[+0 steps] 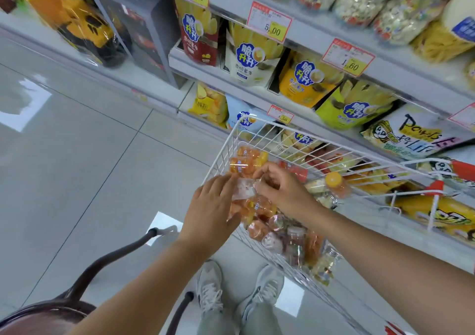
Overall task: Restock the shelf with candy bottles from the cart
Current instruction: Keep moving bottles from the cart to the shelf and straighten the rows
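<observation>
Over a white wire cart [232,139] of candy bottles [259,229], the right hand [282,190] has its fingers clamped on a clear bottle [243,190]; the left hand [210,208] touches it with straight fingers.

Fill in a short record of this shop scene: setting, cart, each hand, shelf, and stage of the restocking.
setting: shop aisle with a tiled floor, seen from above
cart: white wire cart beside the shelf, holding orange candy bottles
right hand: fingers curled round a clear bottle over the cart
left hand: straight fingers touching the same bottle
shelf goods: snack bags under price tags
stage: bottle in hand, not yet on the shelf
</observation>
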